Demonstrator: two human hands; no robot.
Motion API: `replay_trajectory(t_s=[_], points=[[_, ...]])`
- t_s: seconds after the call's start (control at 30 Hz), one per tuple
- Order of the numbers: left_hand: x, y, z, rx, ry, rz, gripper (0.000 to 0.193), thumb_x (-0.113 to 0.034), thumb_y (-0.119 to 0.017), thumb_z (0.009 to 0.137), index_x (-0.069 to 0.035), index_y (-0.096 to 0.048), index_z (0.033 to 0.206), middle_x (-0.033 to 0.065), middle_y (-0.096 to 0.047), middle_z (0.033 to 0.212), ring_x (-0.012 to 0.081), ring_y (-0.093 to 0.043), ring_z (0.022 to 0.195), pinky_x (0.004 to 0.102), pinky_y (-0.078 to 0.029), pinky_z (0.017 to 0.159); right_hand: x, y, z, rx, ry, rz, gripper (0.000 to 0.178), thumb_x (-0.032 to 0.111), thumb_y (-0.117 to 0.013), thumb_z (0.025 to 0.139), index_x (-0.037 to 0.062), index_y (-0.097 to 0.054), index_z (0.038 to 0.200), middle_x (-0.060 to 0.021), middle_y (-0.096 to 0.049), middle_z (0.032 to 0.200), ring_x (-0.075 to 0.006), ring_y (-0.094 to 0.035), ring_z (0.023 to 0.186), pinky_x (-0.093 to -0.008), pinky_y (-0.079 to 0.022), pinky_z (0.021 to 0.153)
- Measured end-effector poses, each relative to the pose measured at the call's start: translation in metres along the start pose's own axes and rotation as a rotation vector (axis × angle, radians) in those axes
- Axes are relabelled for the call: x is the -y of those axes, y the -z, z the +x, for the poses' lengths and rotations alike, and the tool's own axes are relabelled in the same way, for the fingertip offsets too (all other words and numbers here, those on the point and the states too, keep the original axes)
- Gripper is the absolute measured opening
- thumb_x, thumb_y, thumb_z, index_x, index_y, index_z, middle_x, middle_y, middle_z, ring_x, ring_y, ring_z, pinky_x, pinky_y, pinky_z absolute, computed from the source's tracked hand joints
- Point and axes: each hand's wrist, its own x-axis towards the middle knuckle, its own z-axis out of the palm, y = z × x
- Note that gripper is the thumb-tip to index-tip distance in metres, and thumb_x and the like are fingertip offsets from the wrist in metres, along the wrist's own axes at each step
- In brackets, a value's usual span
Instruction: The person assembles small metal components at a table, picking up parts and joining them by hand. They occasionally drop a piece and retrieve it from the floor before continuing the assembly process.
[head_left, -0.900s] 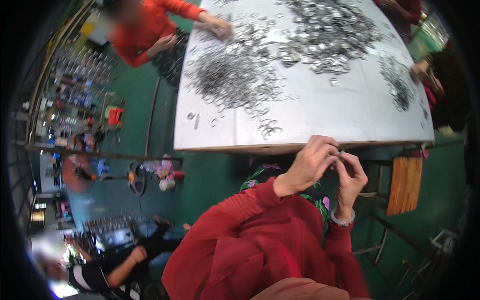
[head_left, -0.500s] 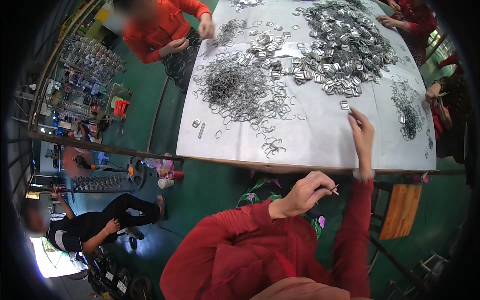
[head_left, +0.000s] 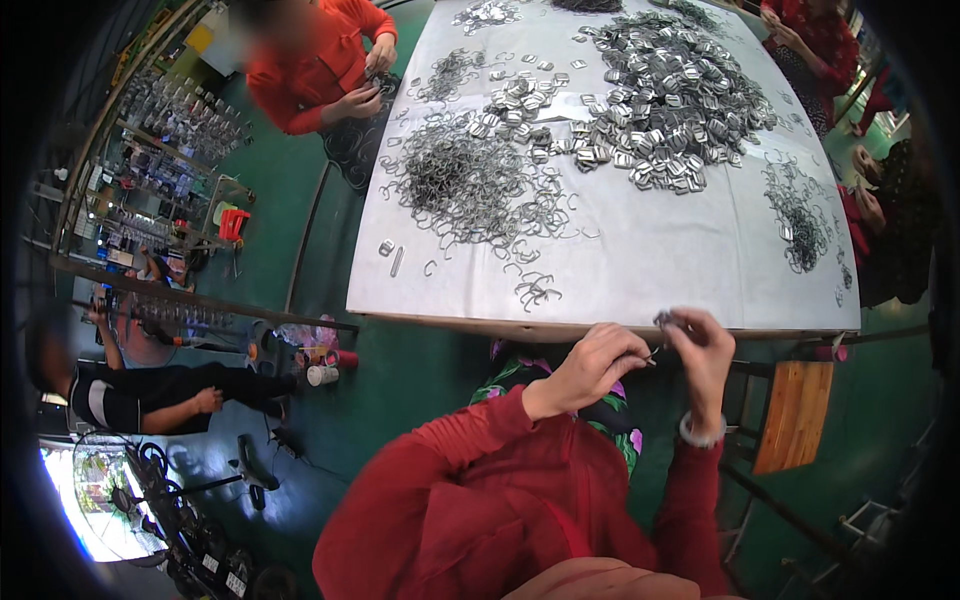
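Note:
Just off the near edge of the table, my left hand (head_left: pixel 592 372) is closed in a pinch on a thin wire piece (head_left: pixel 652 358) whose full shape is hidden. Close on its right, my right hand (head_left: pixel 704 352) grips a small metal buckle (head_left: pixel 663 319) between thumb and fingers, slightly blurred. The two hands are near each other but apart. Beyond them on the white-covered table (head_left: pixel 640 265) lies a large pile of flat silver buckles (head_left: pixel 665 110). To its left is a heap of curved wire hooks (head_left: pixel 465 185), with a few loose hooks (head_left: pixel 538 291) nearer me.
A person in orange (head_left: pixel 335 70) handles small pieces at the table's left side; other people work along the right. Another heap of wire hooks (head_left: pixel 800 225) lies at the right. A wooden stool (head_left: pixel 795 415) stands right of me. A person in black (head_left: pixel 150 400) is at far left.
My right hand has taken the single buckle off the table and drawn it back beside my left hand. My left hand keeps its pinch. The person in black has shifted.

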Motion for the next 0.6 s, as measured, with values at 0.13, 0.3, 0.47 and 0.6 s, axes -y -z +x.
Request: replay_trajectory(t_s=[0.13, 0.3, 0.47, 0.6], points=[[-0.006, -0.009, 0.003, 0.046, -0.059, 0.060, 0.010, -0.004, -0.063, 0.079, -0.004, -0.057, 0.087, 0.0075, -0.059, 0.083, 0.0268, -0.056, 0.080, 0.0364, -0.042, 0.077, 0.015, 0.000, -0.050, -0.085, 0.115, 0.072, 0.021, -0.009, -0.063, 0.079, -0.0052, -0.064, 0.100, -0.0059, -0.065, 0.084, -0.0083, -0.059, 0.069, -0.0197, -0.048, 0.061], [-0.015, -0.011, 0.001, 0.010, -0.117, 0.118, 0.011, -0.005, -0.064, 0.078, -0.004, -0.057, 0.086, 0.0069, -0.058, 0.082, 0.0269, -0.056, 0.079, 0.0376, -0.042, 0.077, 0.014, -0.004, -0.056, -0.132, 0.111, 0.193, 0.022, -0.009, -0.064, 0.079, -0.0050, -0.063, 0.101, -0.0073, -0.064, 0.085, -0.0093, -0.058, 0.069, -0.0206, -0.047, 0.059], [-0.002, -0.006, -0.018, 0.019, -0.081, 0.186, 0.018, -0.008, -0.067, 0.076, -0.004, -0.058, 0.091, 0.0076, -0.060, 0.087, 0.0268, -0.057, 0.082, 0.0389, -0.043, 0.080, 0.003, -0.016, -0.058, -0.122, 0.065, 0.287, 0.021, -0.011, -0.062, 0.076, -0.0062, -0.064, 0.096, -0.0110, -0.063, 0.083, -0.0139, -0.058, 0.065, -0.0238, -0.049, 0.059], [0.012, 0.021, -0.013, -0.147, 0.012, 0.203, 0.040, -0.013, -0.073, 0.072, -0.003, -0.057, 0.108, 0.0121, -0.061, 0.104, 0.0300, -0.059, 0.092, 0.0382, -0.046, 0.082, -0.010, -0.020, -0.057, -0.096, 0.024, 0.361, 0.018, -0.012, -0.062, 0.076, -0.0063, -0.064, 0.093, -0.0101, -0.061, 0.081, -0.0156, -0.060, 0.066, -0.0249, -0.051, 0.062]])
